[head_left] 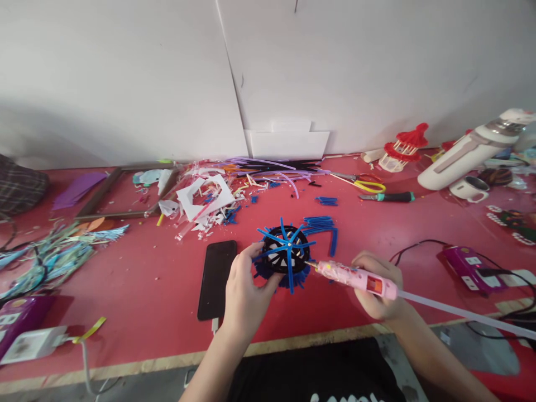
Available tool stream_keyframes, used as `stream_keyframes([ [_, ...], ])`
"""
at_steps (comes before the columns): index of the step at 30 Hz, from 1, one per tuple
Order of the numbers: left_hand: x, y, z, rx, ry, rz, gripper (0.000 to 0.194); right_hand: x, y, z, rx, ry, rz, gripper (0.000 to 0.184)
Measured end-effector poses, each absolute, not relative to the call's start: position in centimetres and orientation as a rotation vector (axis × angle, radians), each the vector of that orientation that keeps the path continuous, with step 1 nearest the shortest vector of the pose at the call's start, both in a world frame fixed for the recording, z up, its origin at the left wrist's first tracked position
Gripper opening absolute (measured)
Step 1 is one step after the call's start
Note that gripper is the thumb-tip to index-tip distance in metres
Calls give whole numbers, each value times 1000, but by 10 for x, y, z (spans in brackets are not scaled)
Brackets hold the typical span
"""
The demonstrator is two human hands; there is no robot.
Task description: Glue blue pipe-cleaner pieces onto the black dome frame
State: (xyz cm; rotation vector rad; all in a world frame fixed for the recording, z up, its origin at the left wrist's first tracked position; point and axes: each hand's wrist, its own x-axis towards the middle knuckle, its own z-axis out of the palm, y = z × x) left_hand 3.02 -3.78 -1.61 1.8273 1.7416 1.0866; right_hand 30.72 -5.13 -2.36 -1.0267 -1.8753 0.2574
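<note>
My left hand [248, 290] grips the near left side of a round craft piece [280, 252] made of black and blue pipe cleaners. Blue pipe-cleaner spokes fan out across its top from a pale centre dot, over a black ring. In my right hand [377, 285] is a pink hot glue gun [352, 276], with a long translucent glue stick [460, 315] trailing from its back end. The nozzle points left and meets, or nearly meets, the right edge of the black ring. Cut blue pipe cleaners [319, 224] lie just behind the piece.
Left of my left hand lies a black phone [216, 279] with a cable. Paper scraps [205, 198] and purple and black pipe cleaners lie behind. Further right are pliers [387, 197], scissors [362, 183], a small red-roofed model [402, 148], a white bottle [469, 153], a mug [469, 188] and a purple power strip [473, 269].
</note>
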Motion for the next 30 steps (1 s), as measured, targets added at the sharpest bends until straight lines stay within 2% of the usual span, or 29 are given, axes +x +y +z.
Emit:
stream_keyframes([
  [30, 30, -38, -17, 1819, 1757, 1079, 51, 309, -50, -15, -1049, -1945, 157, 18],
])
